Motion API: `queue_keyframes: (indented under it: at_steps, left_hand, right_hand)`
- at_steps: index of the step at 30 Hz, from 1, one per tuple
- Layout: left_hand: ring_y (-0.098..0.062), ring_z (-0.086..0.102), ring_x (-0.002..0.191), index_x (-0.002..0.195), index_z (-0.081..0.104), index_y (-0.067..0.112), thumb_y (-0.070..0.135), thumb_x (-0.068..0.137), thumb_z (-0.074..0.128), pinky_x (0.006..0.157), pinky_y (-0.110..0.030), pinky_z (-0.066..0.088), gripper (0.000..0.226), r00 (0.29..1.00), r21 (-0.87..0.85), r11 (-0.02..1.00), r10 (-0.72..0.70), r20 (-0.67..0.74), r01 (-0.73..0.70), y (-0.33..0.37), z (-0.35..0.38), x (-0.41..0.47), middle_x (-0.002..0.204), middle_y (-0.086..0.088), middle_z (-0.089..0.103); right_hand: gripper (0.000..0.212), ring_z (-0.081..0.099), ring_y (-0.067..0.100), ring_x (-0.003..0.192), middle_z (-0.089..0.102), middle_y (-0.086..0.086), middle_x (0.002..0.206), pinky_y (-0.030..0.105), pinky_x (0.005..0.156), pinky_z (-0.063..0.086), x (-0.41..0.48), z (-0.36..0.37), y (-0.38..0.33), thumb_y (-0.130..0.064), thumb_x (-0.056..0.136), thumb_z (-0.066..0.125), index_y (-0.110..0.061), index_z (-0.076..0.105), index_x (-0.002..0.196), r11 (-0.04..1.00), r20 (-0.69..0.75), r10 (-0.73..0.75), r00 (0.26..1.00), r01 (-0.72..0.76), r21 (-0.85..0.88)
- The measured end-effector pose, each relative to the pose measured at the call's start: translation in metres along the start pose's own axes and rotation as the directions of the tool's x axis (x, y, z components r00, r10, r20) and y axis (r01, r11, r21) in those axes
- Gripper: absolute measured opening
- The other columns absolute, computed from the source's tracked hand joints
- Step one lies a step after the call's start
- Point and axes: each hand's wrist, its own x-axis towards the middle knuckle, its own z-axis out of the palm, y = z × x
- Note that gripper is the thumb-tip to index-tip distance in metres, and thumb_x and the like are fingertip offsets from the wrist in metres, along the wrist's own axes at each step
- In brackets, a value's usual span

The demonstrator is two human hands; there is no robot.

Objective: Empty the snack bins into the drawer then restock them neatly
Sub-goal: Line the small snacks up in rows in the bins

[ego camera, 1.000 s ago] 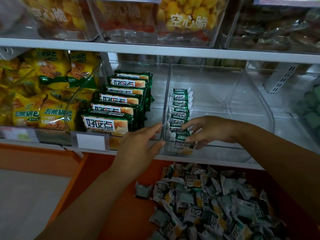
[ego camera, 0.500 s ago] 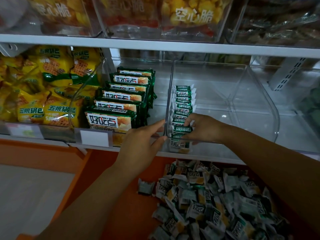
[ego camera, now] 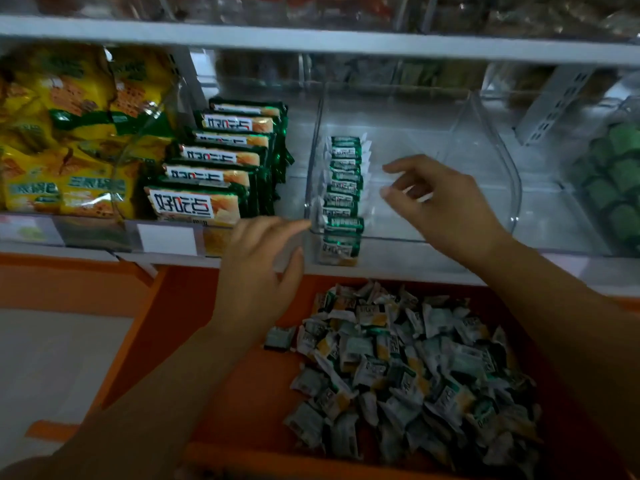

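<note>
- Hovering inside the clear bin [ego camera: 498, 157], the right grip [ego camera: 446, 206] is spread wide and holds nothing, just beside a row of small packets [ego camera: 343, 188] standing on edge along the bin's left wall.
- The left grip [ego camera: 263, 271], fingers straight and empty, reaches toward the bin's front left corner; whether a fingertip touches the plastic cannot be told.
- Most of the stock lies as a loose heap [ego camera: 415, 368] in the orange drawer [ego camera: 221, 341] below the shelf [ego camera: 381, 268], apart from the tidy row.
- Each packet looks like a light, crinkly film pillow: probably slick on its faces, soft with trapped air, and likely brittle inside.
- A gentle pinch across the flat faces, several packets gathered at once, seems the safest hold; the sealed ends would give firmer purchase than the puffed middle.
- The standing row may topple like dominoes, so one grip should brace its front end.
- Larger green packs [ego camera: 221, 168] and yellow bags [ego camera: 62, 133] fill the shelf to the left.
</note>
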Motion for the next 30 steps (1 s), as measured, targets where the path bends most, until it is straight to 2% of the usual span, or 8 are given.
queue_keyframes:
  at_steps: [3, 7, 10, 15, 19, 22, 26, 30]
  left_hand:
    - [-0.014, 0.051, 0.102, 0.120, 0.065, 0.018, 0.028, 0.093, 0.053, 0.084, -0.022, 0.040, 0.032, 0.965, -0.099, 0.994, 0.063, 0.253, -0.039, 0.013, 0.018, -0.033, 0.108, -0.001, 0.062]
    - [-0.013, 0.050, 0.117, 0.136, 0.053, 0.028, 0.027, 0.097, 0.058, 0.089, -0.024, 0.044, 0.039, 0.653, -0.119, 0.971, -0.047, 0.756, 0.209, 0.012, 0.069, -0.077, 0.126, 0.005, 0.051]
    - [-0.019, 0.048, 0.125, 0.142, 0.046, 0.025, 0.031, 0.097, 0.058, 0.100, -0.033, 0.044, 0.047, 0.464, 0.020, 0.960, -0.154, 0.872, 0.280, 0.012, 0.113, -0.096, 0.145, 0.001, 0.044]
    - [-0.028, 0.044, 0.132, 0.151, 0.029, 0.019, 0.031, 0.096, 0.061, 0.106, -0.041, 0.041, 0.065, 0.259, 0.126, 0.918, -0.234, 0.937, 0.375, 0.012, 0.177, -0.130, 0.154, -0.009, 0.033]
    - [-0.031, 0.040, 0.135, 0.152, 0.025, 0.012, 0.034, 0.093, 0.065, 0.107, -0.042, 0.040, 0.074, 0.225, 0.177, 0.859, -0.315, 0.922, 0.480, 0.011, 0.207, -0.142, 0.153, -0.014, 0.033]
    - [-0.029, 0.054, 0.112, 0.135, 0.045, 0.010, 0.037, 0.090, 0.068, 0.086, -0.033, 0.045, 0.057, 0.245, 0.199, 0.828, -0.370, 0.896, 0.524, 0.017, 0.221, -0.144, 0.131, -0.014, 0.053]
    - [-0.027, 0.054, 0.099, 0.117, 0.055, 0.013, 0.031, 0.092, 0.067, 0.077, -0.029, 0.039, 0.034, 0.254, 0.169, 0.807, -0.366, 0.895, 0.566, 0.022, 0.225, -0.148, 0.119, -0.012, 0.055]
    - [-0.020, 0.048, 0.086, 0.113, 0.047, 0.013, 0.027, 0.097, 0.059, 0.071, -0.029, 0.034, 0.024, 0.207, 0.130, 0.720, -0.359, 0.910, 0.681, 0.026, 0.211, -0.139, 0.101, -0.004, 0.048]
  right_hand:
    - [0.008, 0.063, 0.015, 0.073, 0.065, -0.002, 0.083, 0.025, 0.064, 0.053, -0.063, -0.003, 0.012, -0.026, 0.095, 0.057, -0.029, 0.062, 0.100, 0.972, -0.101, -0.037, 0.994, 0.059, 0.229]
    - [0.014, 0.057, 0.006, 0.088, 0.058, -0.020, 0.096, 0.008, 0.070, 0.046, -0.109, 0.041, 0.098, -0.031, 0.097, 0.054, -0.038, 0.057, 0.108, 0.959, 0.389, 0.266, 0.882, -0.281, -0.019]
    - [0.025, 0.056, 0.015, 0.105, 0.056, -0.004, 0.116, 0.026, 0.093, 0.049, -0.135, 0.077, 0.168, -0.028, 0.095, 0.059, -0.032, 0.056, 0.120, 0.872, 0.561, 0.465, 0.684, -0.463, -0.159]
    - [0.066, 0.045, 0.025, 0.131, 0.035, 0.006, 0.153, 0.037, 0.102, 0.044, -0.154, 0.120, 0.214, -0.023, 0.089, 0.069, -0.020, 0.036, 0.147, 0.828, 0.651, 0.541, 0.533, -0.473, -0.300]
    - [0.083, 0.038, 0.033, 0.132, 0.035, 0.013, 0.147, 0.045, 0.105, 0.042, -0.157, 0.141, 0.229, -0.034, 0.080, 0.077, -0.021, 0.032, 0.148, 0.819, 0.601, 0.574, 0.556, -0.414, -0.398]
    - [0.087, 0.039, 0.033, 0.129, 0.040, 0.014, 0.141, 0.041, 0.103, 0.040, -0.159, 0.148, 0.233, -0.049, 0.075, 0.076, -0.015, 0.036, 0.144, 0.802, 0.592, 0.597, 0.541, -0.379, -0.462]
    - [0.089, 0.044, 0.029, 0.130, 0.040, 0.012, 0.146, 0.037, 0.103, 0.043, -0.161, 0.145, 0.228, -0.041, 0.075, 0.080, -0.009, 0.036, 0.145, 0.756, 0.558, 0.638, 0.531, -0.570, -0.323]
    - [0.073, 0.059, 0.026, 0.100, 0.048, 0.010, 0.127, 0.031, 0.069, 0.050, -0.155, 0.128, 0.214, -0.031, 0.082, 0.076, -0.011, 0.034, 0.138, 0.628, 0.491, 0.704, 0.513, -0.773, -0.092]
